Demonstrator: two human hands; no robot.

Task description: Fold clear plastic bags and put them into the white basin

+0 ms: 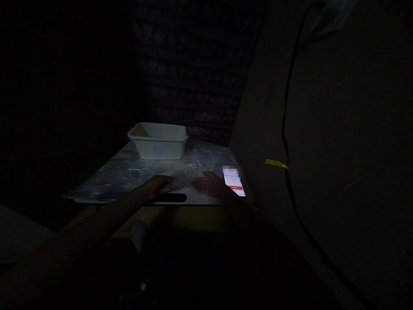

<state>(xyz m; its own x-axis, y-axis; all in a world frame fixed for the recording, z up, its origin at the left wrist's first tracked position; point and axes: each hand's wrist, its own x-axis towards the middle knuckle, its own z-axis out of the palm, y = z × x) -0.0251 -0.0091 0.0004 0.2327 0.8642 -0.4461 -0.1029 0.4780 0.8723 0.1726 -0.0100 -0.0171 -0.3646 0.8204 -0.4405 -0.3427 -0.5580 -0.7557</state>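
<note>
Above the table's near edge, my left hand has its fingers curled on a piece of clear plastic film; whether it is a bag I cannot tell. My right hand is at the other side of this film, thumb raised and fingers stretched to the left, blurred by motion. Nothing shows gripped in the right hand. More clear plastic lies spread over the left part of the white table. The light is very dim.
A cream plastic tub stands at the back of the table. A lit phone showing a timer lies by the right edge. A dark slot is in the near edge. A black cable with a yellow tie hangs along the right wall.
</note>
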